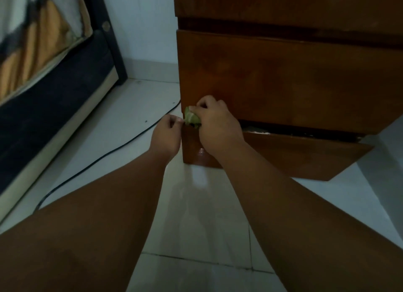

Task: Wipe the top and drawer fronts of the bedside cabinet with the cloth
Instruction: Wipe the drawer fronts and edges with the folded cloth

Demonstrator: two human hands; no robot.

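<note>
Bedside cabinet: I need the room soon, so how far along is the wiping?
Done: nothing shows which surfaces are wiped; the top is out of view. In hand: the right hand grips the green cloth at the upper left corner of the bottom drawer front, which hangs ajar; the left hand pinches the cloth's edge. Left: probably that front.

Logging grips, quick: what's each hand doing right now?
Left hand: pinches the cloth by its edge.
Right hand: grips the bunched cloth.
</note>
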